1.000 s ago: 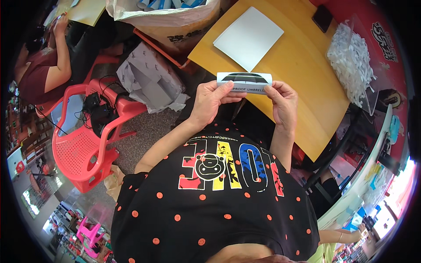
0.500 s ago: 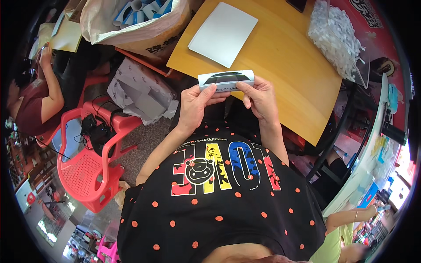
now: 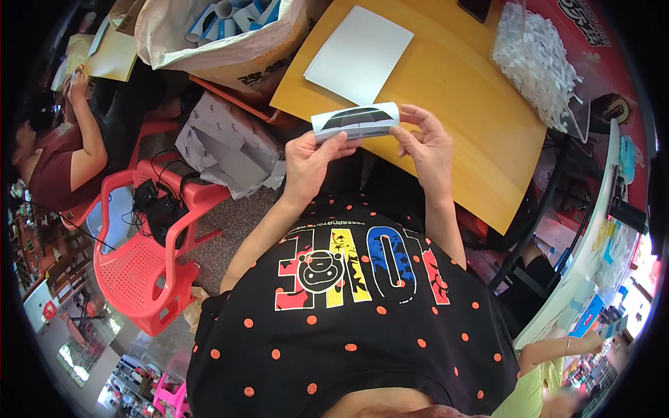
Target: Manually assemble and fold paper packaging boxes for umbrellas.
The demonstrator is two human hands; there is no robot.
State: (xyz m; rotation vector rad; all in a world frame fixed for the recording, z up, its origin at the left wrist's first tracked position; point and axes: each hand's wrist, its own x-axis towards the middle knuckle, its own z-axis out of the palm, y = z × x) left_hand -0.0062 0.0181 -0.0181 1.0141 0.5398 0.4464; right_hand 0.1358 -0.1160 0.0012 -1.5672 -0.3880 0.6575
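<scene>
A rolled tube of glossy printed card, white and pale blue with a black umbrella picture, is held up over the near edge of the wooden table. My left hand grips its left end, thumb in front and fingers behind. At the tube's right end, my right hand has thumb and fingers spread apart; its thumb tip appears to touch the lower corner. Beyond the tube, a stack of white sheets lies on the yellow-brown tabletop.
A large woven sack of blue-and-white tubes stands at the far left, above a grey carton. A red plastic chair holds black cables. A clear bag of white strips sits at far right. Other people work on both sides.
My right hand has loosened and shifted right along the tube, its fingers spreading. The tube now tilts slightly, right end higher. My left hand keeps its grip.
</scene>
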